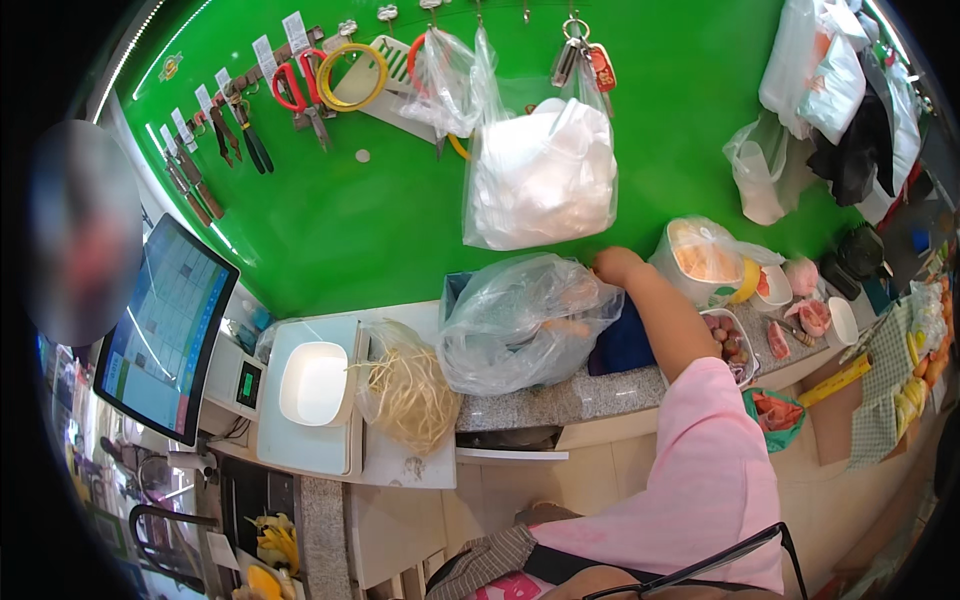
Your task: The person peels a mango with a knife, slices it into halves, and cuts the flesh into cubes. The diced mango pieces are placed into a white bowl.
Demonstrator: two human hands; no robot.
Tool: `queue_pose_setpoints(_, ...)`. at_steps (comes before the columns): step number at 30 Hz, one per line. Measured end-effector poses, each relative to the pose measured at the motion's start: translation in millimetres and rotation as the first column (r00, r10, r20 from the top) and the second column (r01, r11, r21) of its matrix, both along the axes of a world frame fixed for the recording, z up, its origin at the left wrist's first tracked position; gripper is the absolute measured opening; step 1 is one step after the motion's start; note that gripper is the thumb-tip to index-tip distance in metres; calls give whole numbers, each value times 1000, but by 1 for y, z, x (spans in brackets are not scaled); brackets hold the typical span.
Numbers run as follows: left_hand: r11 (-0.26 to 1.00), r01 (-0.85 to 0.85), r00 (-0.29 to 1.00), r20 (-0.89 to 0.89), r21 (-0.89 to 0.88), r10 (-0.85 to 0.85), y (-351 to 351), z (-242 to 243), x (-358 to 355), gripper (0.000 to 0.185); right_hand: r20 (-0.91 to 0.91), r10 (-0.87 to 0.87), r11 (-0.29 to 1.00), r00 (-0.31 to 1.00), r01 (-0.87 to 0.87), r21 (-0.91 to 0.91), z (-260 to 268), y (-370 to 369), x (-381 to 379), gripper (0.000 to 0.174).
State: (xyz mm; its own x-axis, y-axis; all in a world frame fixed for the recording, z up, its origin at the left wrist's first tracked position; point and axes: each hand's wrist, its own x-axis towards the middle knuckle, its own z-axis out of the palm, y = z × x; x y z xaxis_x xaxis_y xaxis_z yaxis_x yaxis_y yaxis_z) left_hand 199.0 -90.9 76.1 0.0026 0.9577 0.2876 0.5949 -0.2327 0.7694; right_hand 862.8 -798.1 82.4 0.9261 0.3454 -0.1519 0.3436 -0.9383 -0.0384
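Observation:
My right hand (pixel 616 266) reaches to the far side of the counter, at the upper right edge of a large clear plastic bag (pixel 525 330). Its fingertips are hidden, so whether it grips anything cannot be told. Orange shapes show faintly through the bag's film. A dark blue cloth-like item (pixel 624 341) lies under my forearm. My left hand is out of view. Left of the bag, a plastic bag of pale stringy roots or sprouts (pixel 412 397) rests beside a weighing scale (pixel 270 442). On the scale's plate sits a white plastic tub (pixel 313 382).
Above the counter hang a white bag of plastic bags (pixel 544 172), red-handled scissors (pixel 289 88) and yellow tape (pixel 352 105). To the right are a lidded tub (pixel 705 259), a fruit tub (pixel 727 337) and a knife (pixel 799 331). A touchscreen (pixel 169 322) stands left; a person is beyond it.

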Motion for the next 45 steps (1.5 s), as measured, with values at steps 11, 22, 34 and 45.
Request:
queue_pose_setpoints(11,991,-38,967,245,-130,69,42,-25,-56,44,236,-62,959,970,-8,284,121,-62,-105,24)
queue_pose_setpoints(22,899,180,818,568,-400,89,105,-84,-45,48,125,-372,399,920,36,916,17,-20,-54,24)
queue_pose_setpoints(34,898,93,665,698,-431,266,37,-49,-94,50,327,-500,412,802,-112,904,150,-127,-186,24)
queue_pose_setpoints(45,894,94,499,797,-439,340,50,-55,-131,28,-260,571,-461,779,566,683,-68,0,-357,74)
